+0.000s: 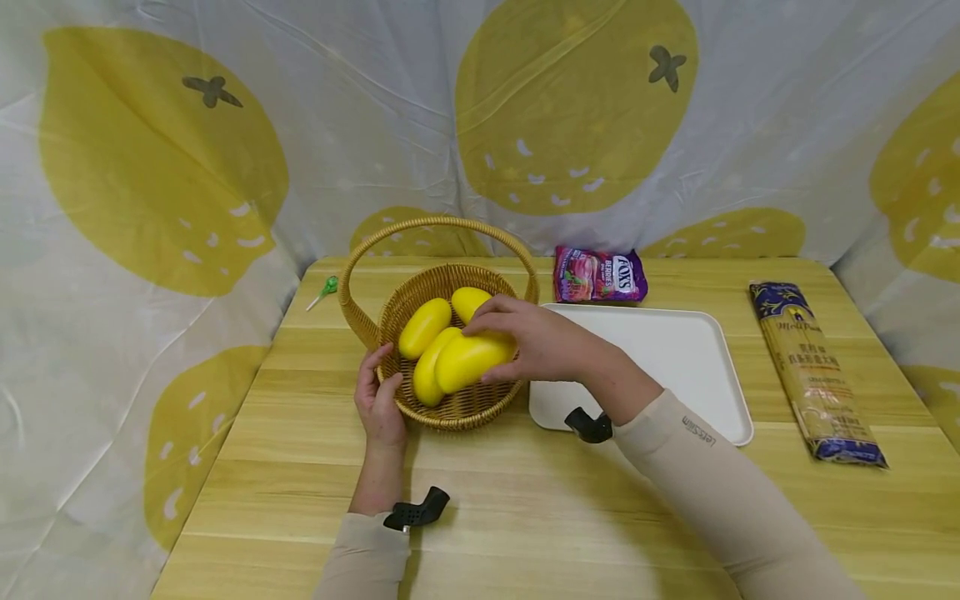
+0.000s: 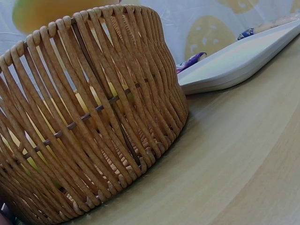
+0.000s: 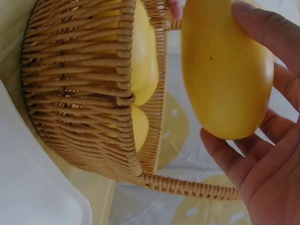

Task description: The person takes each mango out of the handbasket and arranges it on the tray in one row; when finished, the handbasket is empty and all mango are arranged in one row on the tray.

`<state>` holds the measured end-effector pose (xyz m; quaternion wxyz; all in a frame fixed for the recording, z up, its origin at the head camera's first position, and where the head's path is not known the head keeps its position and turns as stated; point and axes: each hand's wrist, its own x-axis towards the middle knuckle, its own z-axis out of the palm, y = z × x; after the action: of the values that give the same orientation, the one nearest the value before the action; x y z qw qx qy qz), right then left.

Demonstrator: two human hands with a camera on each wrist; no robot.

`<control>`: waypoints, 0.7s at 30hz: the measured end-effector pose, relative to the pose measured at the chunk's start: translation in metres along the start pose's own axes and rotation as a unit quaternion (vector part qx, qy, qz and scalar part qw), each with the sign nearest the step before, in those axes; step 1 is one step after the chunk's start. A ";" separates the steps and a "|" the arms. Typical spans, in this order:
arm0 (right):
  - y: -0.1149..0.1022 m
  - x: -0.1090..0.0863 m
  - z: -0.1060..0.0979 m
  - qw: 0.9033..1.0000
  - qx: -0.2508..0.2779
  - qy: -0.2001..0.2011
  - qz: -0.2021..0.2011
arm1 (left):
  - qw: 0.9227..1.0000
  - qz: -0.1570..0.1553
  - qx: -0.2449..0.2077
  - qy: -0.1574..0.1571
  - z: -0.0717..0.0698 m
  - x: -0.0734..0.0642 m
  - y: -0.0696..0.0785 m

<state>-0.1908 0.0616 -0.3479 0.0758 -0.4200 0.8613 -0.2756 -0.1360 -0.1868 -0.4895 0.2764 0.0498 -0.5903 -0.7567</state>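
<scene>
My right hand (image 1: 543, 340) holds a smooth yellow mango (image 3: 227, 70) between thumb and fingers, raised over the wicker basket (image 1: 450, 417). Inside the basket, one mango (image 1: 425, 327) lies at the left, another (image 1: 470, 302) at the back, and a third (image 1: 427, 379) is partly hidden behind the held one. With thumb and fingers at the rim, my left hand (image 1: 381, 408) grips the basket's left side. The left wrist view is mostly filled by the basket's woven wall (image 2: 93, 112).
A white tray (image 1: 652, 358) lies just right of the basket, under my right forearm. Behind the tray is a purple candy bag (image 1: 600, 275); farther right lies a pack of spaghetti (image 1: 817, 375). A green lollipop (image 1: 327, 287) is at the back left. The basket's tall handle (image 1: 442, 222) arches up behind.
</scene>
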 end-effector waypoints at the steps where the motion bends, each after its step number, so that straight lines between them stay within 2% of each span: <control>1: -0.001 -0.002 -0.001 1.000 0.000 0.005 -0.002 | 1.000 0.000 0.000 0.000 0.000 0.000 0.000; 7: -0.004 -0.017 -0.001 0.999 0.007 0.033 0.007 | 1.000 0.004 -0.002 -0.001 0.000 0.000 -0.001; 10: -0.005 -0.026 0.000 0.999 0.026 0.044 0.014 | 1.000 0.006 -0.001 -0.001 0.000 0.000 -0.002; 15: -0.004 -0.040 0.005 0.993 0.105 0.054 0.025 | 1.000 0.001 0.002 0.002 0.000 0.001 -0.002; 21: 0.003 -0.053 0.015 0.972 0.225 0.069 0.017 | 1.000 -0.004 0.004 0.003 0.000 0.000 0.000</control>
<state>-0.1540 0.0975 -0.3671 0.1135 -0.3575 0.7871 -0.4897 -0.1363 -0.1869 -0.4897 0.2745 0.0554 -0.5926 -0.7552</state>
